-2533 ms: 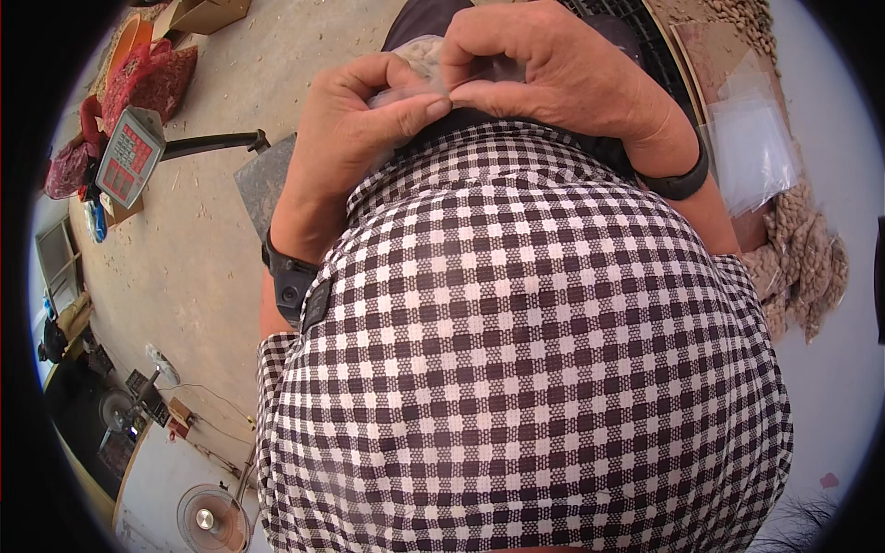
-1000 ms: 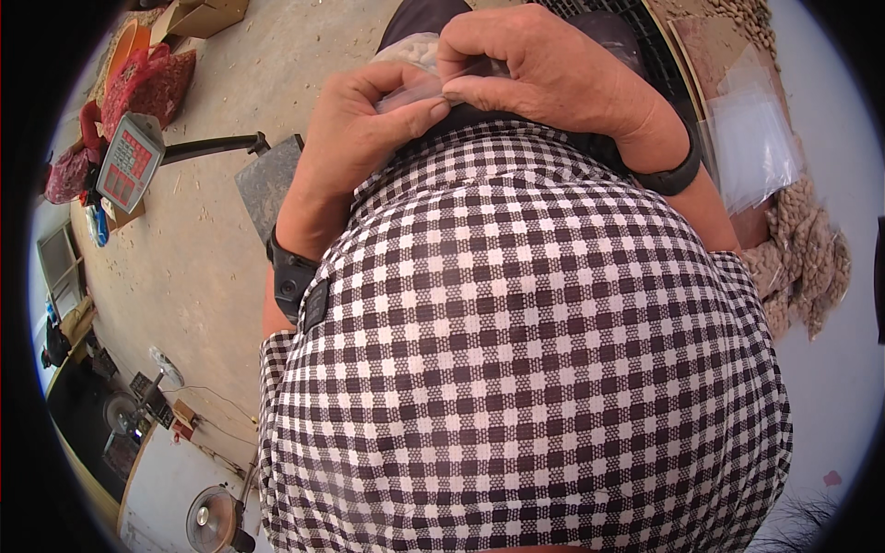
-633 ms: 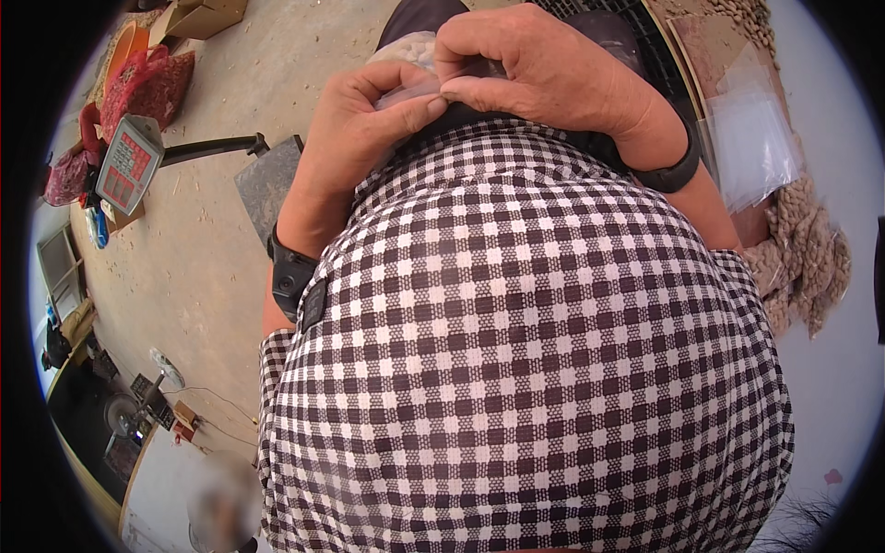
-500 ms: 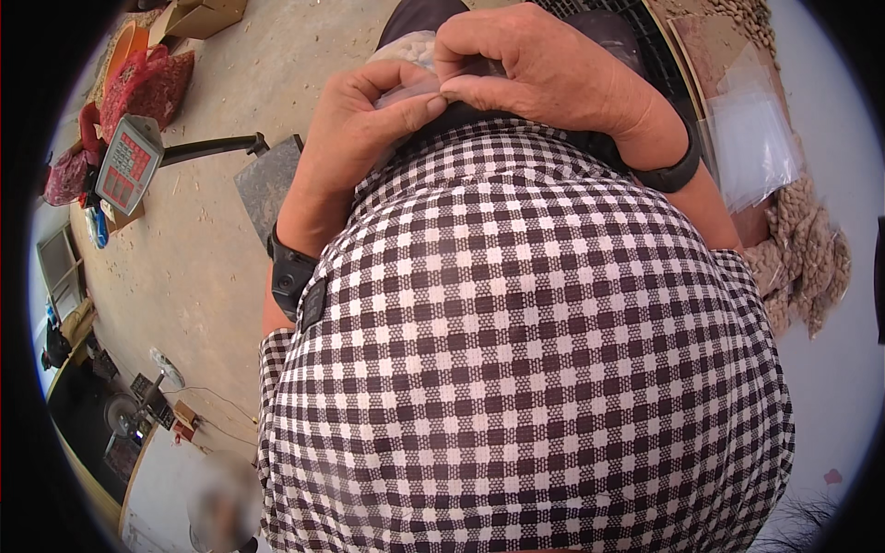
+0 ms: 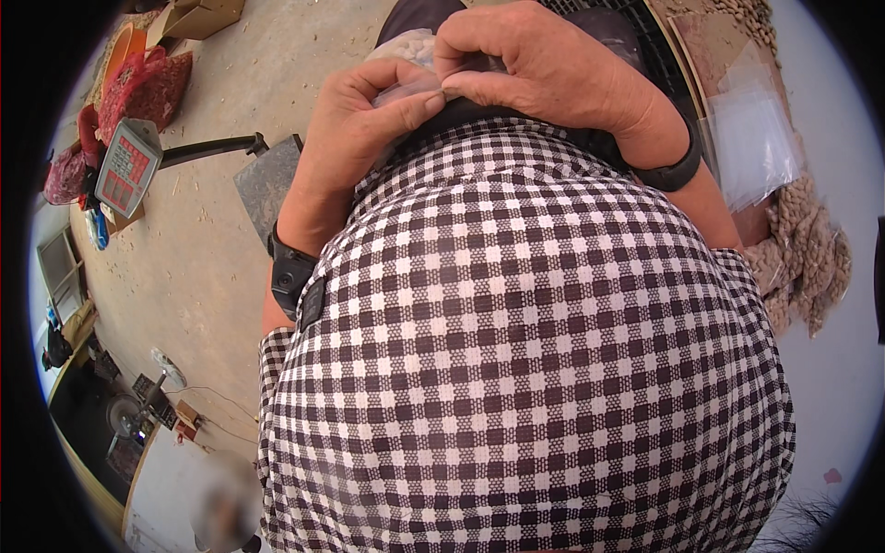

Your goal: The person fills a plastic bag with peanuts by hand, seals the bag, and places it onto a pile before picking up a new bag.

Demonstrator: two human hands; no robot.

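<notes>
Head view: left hand [image 5: 364, 112] and right hand [image 5: 539, 69], fingers pinching a clear plastic bag [image 5: 403, 90]; pale pieces [image 5: 403, 48] already inside; closure hidden; flat plastic sleeves [image 5: 751, 152] look unfilled.

Clear sheets [image 5: 751, 152], perhaps bags, on brown board [image 5: 702, 57]

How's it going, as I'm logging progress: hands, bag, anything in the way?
Left hand and right hand pinching clear bag, thumb tips close together. Pale pieces inside. Hands hide part of bag; no other obstruction seen.
</notes>
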